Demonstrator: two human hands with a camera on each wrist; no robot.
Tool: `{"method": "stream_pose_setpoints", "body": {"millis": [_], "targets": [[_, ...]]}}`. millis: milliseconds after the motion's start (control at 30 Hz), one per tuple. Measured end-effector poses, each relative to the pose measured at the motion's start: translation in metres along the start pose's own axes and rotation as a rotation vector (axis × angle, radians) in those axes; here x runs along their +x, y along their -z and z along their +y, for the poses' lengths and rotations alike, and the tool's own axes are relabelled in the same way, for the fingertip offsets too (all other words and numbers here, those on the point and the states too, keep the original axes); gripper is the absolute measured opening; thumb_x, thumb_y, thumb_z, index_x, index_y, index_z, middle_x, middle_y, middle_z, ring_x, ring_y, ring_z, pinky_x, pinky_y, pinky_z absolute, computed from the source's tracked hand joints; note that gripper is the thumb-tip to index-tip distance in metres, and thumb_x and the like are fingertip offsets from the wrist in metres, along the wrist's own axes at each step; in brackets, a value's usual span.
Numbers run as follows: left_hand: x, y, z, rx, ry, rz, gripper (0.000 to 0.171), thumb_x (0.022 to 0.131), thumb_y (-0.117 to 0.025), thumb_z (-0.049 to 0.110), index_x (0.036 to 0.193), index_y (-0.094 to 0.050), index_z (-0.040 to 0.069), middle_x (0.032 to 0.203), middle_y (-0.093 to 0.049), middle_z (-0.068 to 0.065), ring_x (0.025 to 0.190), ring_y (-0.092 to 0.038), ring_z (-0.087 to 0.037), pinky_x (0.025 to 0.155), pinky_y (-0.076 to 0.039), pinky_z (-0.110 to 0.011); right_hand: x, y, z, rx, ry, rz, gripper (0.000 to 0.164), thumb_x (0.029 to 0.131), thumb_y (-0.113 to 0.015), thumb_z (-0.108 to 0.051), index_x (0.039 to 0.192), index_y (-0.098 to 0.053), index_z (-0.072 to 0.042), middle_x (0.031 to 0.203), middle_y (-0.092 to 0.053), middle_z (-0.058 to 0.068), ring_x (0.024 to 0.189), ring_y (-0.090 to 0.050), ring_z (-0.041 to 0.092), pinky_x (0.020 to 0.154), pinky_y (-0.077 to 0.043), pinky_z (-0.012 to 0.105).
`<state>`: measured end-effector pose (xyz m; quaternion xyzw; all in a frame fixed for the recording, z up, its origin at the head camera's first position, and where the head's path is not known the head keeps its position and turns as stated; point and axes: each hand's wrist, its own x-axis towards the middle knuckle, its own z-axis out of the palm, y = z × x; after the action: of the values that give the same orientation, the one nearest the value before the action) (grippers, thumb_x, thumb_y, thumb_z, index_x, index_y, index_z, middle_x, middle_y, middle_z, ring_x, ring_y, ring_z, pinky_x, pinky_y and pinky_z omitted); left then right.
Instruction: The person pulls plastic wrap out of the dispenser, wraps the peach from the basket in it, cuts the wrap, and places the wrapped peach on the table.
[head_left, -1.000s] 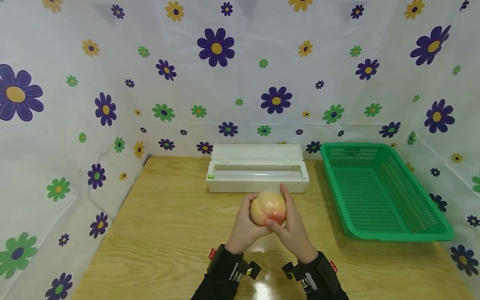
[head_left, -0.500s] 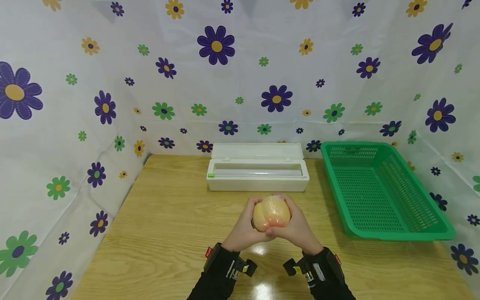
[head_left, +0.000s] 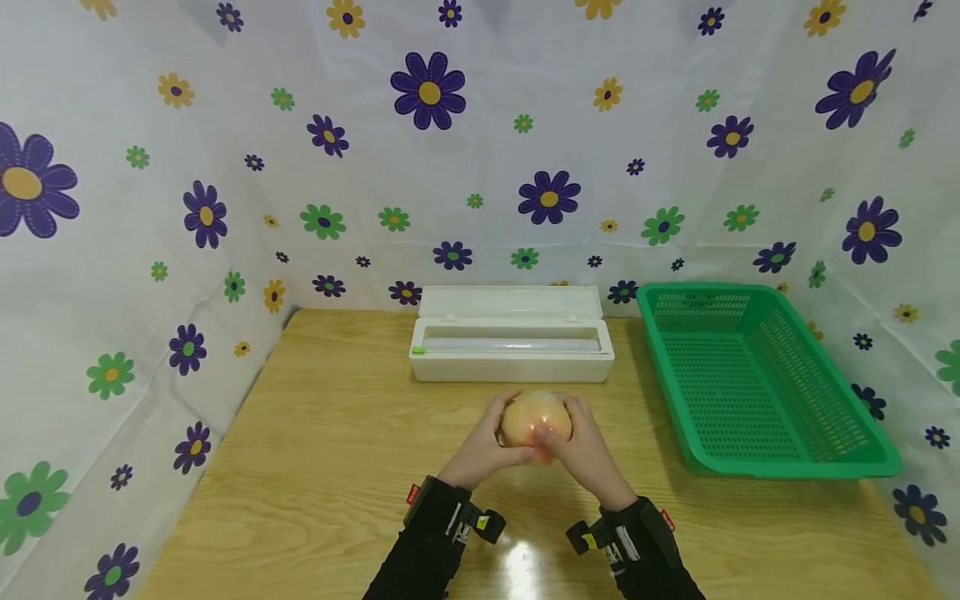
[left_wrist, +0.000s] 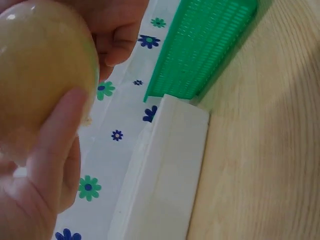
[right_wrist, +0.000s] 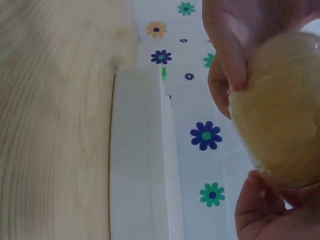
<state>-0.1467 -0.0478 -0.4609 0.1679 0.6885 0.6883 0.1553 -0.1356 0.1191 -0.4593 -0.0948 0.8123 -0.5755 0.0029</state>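
Note:
A yellow-pink peach (head_left: 525, 419), glossy with clear plastic film, is held up over the table between both hands. My left hand (head_left: 477, 448) grips its left side, fingers round the back and thumb below the front. From the right, my right hand (head_left: 588, 457) holds it with the thumb pressed on its front face. In the left wrist view the left thumb lies along the peach (left_wrist: 45, 65), with the right hand (left_wrist: 117, 27) beyond. The right wrist view shows wrinkled film on the peach (right_wrist: 280, 115), and right fingertips (right_wrist: 250, 200) at its lower edge.
A white cling film box (head_left: 512, 369), lid up, stands behind the hands with a roll inside and a green tab at its left end. At the right is a green plastic basket (head_left: 795, 468). Flowered cloth (head_left: 480, 150) hangs round the wooden table (head_left: 322, 467).
The peach has been turned slightly in the hands. My right fingers, straighter at first, have curled round its side, and the right thumb has moved up onto its front.

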Motion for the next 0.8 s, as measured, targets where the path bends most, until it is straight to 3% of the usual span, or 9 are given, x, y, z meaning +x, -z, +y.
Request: {"method": "stream_pose_setpoints", "body": {"millis": [100,200,300,400,533,633,800], "targets": [[0.004,0.002,-0.011,-0.090,0.015,0.081,0.069,0.077,-0.064,0.005,0.132,-0.024,0.002,0.129,-0.029,-0.021,0.117,-0.033,-0.038,0.084,-0.040,-0.044,0.002,0.001,0.007,0.016,-0.036,0.023,0.048,0.089,-0.053,-0.028,0.121,-0.038,0.005,0.112,-0.045,0.020,0.098,-0.048,0.029,0.077,-0.043,0.037],[0.007,0.003,-0.021,-0.176,0.071,0.165,0.058,0.081,-0.062,0.009,0.127,-0.029,-0.003,0.127,-0.034,-0.023,0.112,-0.042,-0.032,0.078,-0.045,-0.038,0.005,0.004,0.013,0.009,-0.089,0.029,0.042,0.091,-0.048,-0.029,0.118,-0.046,0.004,0.112,-0.050,0.018,0.100,-0.049,0.029,0.080,-0.042,0.041],[0.009,0.004,-0.031,-0.244,0.118,0.202,0.054,0.085,-0.057,0.011,0.129,-0.031,-0.007,0.126,-0.036,-0.026,0.102,-0.050,-0.027,0.072,-0.048,-0.032,0.009,0.008,0.018,0.009,-0.132,-0.006,0.043,0.090,-0.051,-0.029,0.117,-0.052,0.003,0.112,-0.052,0.016,0.100,-0.050,0.029,0.081,-0.041,0.043],[0.010,0.007,-0.040,-0.280,0.150,0.215,0.052,0.088,-0.052,0.010,0.131,-0.030,-0.008,0.124,-0.034,-0.025,0.101,-0.051,-0.026,0.074,-0.048,-0.031,0.013,0.009,0.023,0.004,-0.182,-0.037,0.049,0.087,-0.056,-0.033,0.119,-0.051,0.004,0.110,-0.054,0.016,0.099,-0.052,0.029,0.081,-0.044,0.041],[0.013,0.010,-0.048,-0.282,0.165,0.251,0.049,0.088,-0.052,0.009,0.130,-0.033,-0.010,0.123,-0.033,-0.025,0.100,-0.051,-0.028,0.077,-0.047,-0.033,0.016,0.007,0.032,0.025,-0.229,-0.027,0.052,0.086,-0.057,-0.034,0.117,-0.050,0.007,0.109,-0.055,0.017,0.096,-0.054,0.026,0.081,-0.045,0.039],[0.014,0.012,-0.053,-0.227,0.181,0.289,0.047,0.087,-0.056,0.010,0.124,-0.038,-0.012,0.123,-0.038,-0.026,0.095,-0.054,-0.027,0.076,-0.048,-0.033,0.019,0.004,0.039,0.044,-0.232,-0.030,0.047,0.086,-0.057,-0.030,0.112,-0.053,0.009,0.105,-0.058,0.017,0.092,-0.056,0.026,0.079,-0.046,0.038],[0.013,0.015,-0.060,-0.152,0.208,0.298,0.045,0.086,-0.057,0.009,0.119,-0.042,-0.016,0.118,-0.044,-0.026,0.092,-0.056,-0.024,0.075,-0.048,-0.032,0.024,-0.001,0.051,0.028,-0.260,-0.057,0.042,0.087,-0.057,-0.026,0.109,-0.056,0.009,0.103,-0.059,0.017,0.093,-0.056,0.027,0.079,-0.046,0.037]]}}
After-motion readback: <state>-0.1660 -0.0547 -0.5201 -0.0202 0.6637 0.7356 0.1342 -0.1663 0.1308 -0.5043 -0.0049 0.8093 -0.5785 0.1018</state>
